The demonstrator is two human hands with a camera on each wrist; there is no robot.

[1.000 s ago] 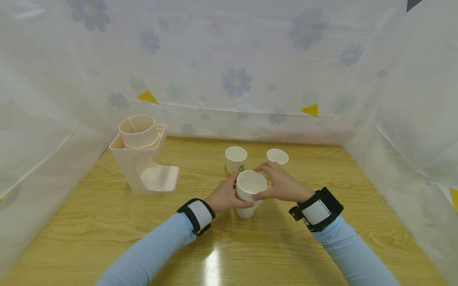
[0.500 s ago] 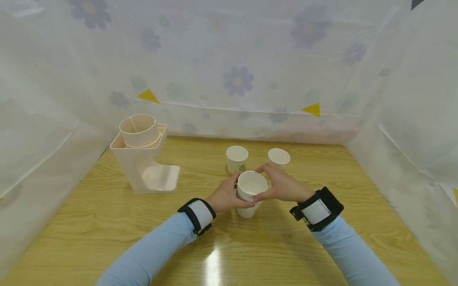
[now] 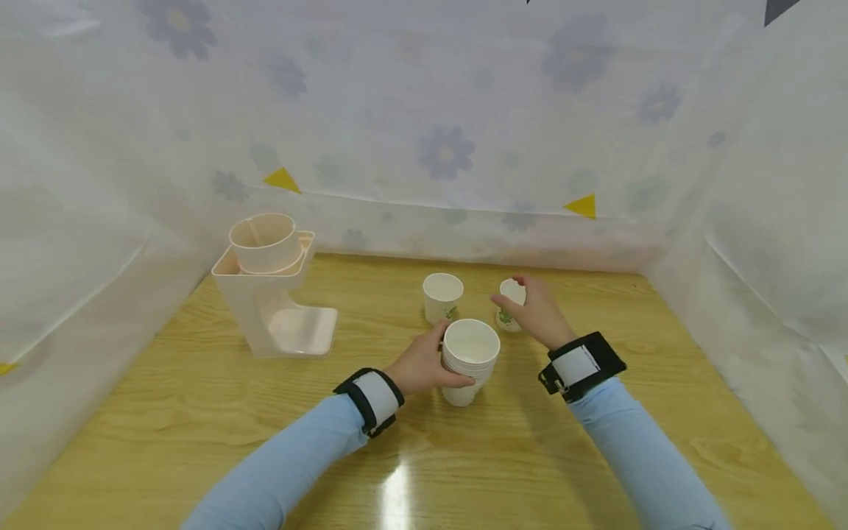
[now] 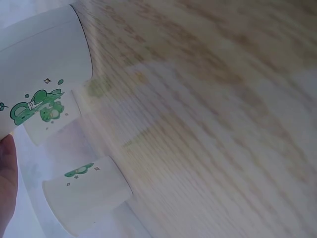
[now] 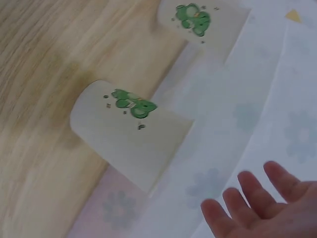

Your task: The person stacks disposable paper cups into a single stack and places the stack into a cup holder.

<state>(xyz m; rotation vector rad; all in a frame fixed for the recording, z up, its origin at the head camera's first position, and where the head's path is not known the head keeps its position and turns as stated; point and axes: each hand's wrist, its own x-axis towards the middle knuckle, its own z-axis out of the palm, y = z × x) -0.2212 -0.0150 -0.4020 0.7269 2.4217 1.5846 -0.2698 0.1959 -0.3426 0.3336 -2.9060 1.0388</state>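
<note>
My left hand (image 3: 427,362) grips a stack of white paper cups (image 3: 470,346) standing on the table, thumb in front and fingers at the far side. Part of that hand (image 4: 7,181) shows in the left wrist view beside the cup stack (image 4: 42,64), printed with a green cartoon figure. Over the back right paper cup (image 3: 503,318) is my right hand (image 3: 535,315), thumb and fingers spread around its rim. In the right wrist view the fingers of the right hand (image 5: 270,210) are extended and apart from the upright paper cup (image 5: 131,136).
Another paper cup (image 3: 442,298) stands behind the stack. A cream-coloured stand (image 3: 258,309) with a round cup-like top (image 3: 265,246) is at the left of the wooden table (image 3: 530,456). Flowered white sheeting (image 3: 371,110) encloses the back and sides.
My right hand has let go of the cup stack and moved back to the right, over the back right cup. The left hand stays on the stack.
</note>
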